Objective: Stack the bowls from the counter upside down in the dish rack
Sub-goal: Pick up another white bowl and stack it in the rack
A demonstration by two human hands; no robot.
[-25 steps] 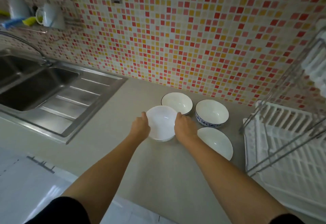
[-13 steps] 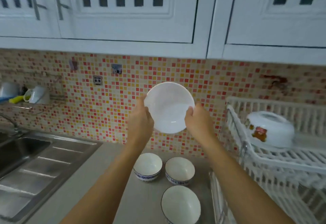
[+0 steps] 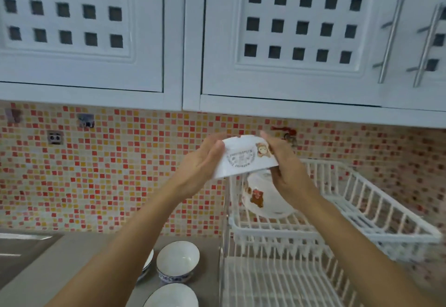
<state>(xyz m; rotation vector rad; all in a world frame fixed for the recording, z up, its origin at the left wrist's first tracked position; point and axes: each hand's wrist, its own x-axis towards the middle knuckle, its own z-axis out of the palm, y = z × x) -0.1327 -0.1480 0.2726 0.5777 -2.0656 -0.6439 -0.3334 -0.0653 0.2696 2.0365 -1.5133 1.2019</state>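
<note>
A white bowl with a bear print [image 3: 243, 157] is held upside down between my left hand [image 3: 200, 164] and my right hand [image 3: 286, 169], in the air just above the upper tier of the white dish rack [image 3: 376, 215]. Directly below it, another bear-print bowl [image 3: 263, 198] lies upside down in that tier, partly hidden by my right hand. On the counter below, a blue-patterned bowl [image 3: 178, 259] and a white bowl [image 3: 172, 296] stand upright; a third bowl [image 3: 147, 262] peeks out behind my left forearm.
The rack's lower tier [image 3: 277, 282] sits right of the counter bowls. White wall cupboards [image 3: 289, 41] hang close overhead. The steel sink drainboard [image 3: 21, 251] lies at the far left. A mosaic-tiled wall with sockets [image 3: 55, 137] runs behind.
Both hands lifted the bowl off the counter, raised it, turned it from facing me to upside down, and carried it right over the rack's upper tier.
</note>
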